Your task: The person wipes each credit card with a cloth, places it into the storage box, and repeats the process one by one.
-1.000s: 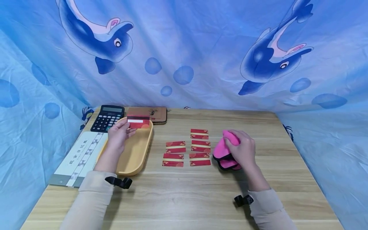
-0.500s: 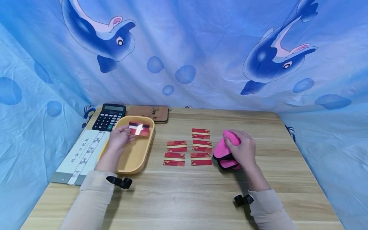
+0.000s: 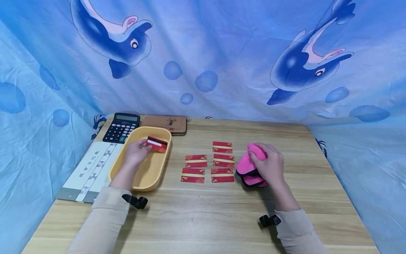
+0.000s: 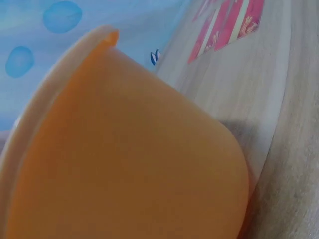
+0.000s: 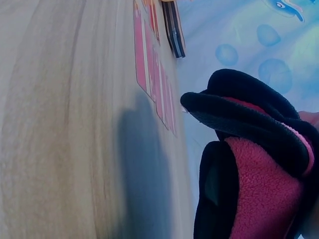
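Observation:
In the head view my left hand (image 3: 137, 152) pinches a red bank card (image 3: 157, 144) with a dark stripe and a white strip, tilted within the outline of the yellow-orange tray (image 3: 115, 168). The tray's outer wall (image 4: 134, 149) fills much of the left wrist view, where hand and card are hidden. On the right, my right hand (image 3: 269, 160) grips a folded pink fleece piece with black edging (image 3: 247, 163). The right wrist view shows its pink pile (image 5: 264, 186) and thick black borders close up; what kind of item it is I cannot tell.
Several red cards with gold bands (image 3: 223, 161) lie in two columns between tray and right hand. Left of the tray are a calculator (image 3: 122, 127) and a white-and-grey ledger book (image 3: 85, 173). A brown wallet (image 3: 163, 123) lies behind it. A blue dolphin-print curtain (image 3: 203, 46) surrounds the table.
My left hand has lowered the card from the tray's far rim down into the tray's outline, tilting it. The right hand keeps its grip on the pink fleece piece, nearly unmoved.

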The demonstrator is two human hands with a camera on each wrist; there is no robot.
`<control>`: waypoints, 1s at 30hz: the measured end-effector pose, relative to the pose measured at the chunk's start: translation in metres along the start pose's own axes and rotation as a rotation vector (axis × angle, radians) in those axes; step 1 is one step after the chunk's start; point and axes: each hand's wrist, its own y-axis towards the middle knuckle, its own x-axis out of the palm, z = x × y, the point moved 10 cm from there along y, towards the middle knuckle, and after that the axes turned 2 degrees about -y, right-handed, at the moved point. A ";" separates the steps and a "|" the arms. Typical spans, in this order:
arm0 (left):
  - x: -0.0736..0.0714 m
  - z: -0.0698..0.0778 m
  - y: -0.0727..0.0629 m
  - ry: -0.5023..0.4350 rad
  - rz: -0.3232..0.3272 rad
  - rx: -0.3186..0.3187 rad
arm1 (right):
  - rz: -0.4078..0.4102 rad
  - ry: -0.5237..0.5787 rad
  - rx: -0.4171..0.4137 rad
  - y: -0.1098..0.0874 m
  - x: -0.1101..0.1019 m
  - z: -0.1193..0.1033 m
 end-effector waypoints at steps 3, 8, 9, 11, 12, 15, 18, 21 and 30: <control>-0.001 0.003 0.000 0.054 0.011 0.024 | -0.008 0.001 0.004 0.000 0.000 0.001; -0.002 0.007 -0.003 0.089 0.008 0.024 | -0.014 0.008 0.004 0.000 -0.001 0.001; -0.002 0.008 -0.004 0.108 0.010 0.022 | -0.014 0.009 0.003 0.000 -0.001 0.001; -0.002 0.010 -0.005 0.137 0.014 0.026 | -0.015 0.009 0.001 0.001 -0.001 0.001; -0.003 0.011 -0.005 0.149 0.016 0.028 | -0.016 0.009 0.000 0.000 -0.001 0.001; -0.004 0.016 -0.007 0.163 0.031 0.048 | -0.019 0.010 -0.006 0.000 -0.001 0.001; -0.001 0.029 -0.011 0.131 0.034 0.110 | -0.013 0.011 -0.013 0.000 -0.003 0.002; 0.007 0.048 -0.017 0.084 0.031 0.196 | 0.000 0.007 -0.021 0.001 -0.004 0.002; 0.048 0.098 -0.048 -0.038 -0.067 0.444 | -0.006 0.035 0.017 0.000 -0.007 0.005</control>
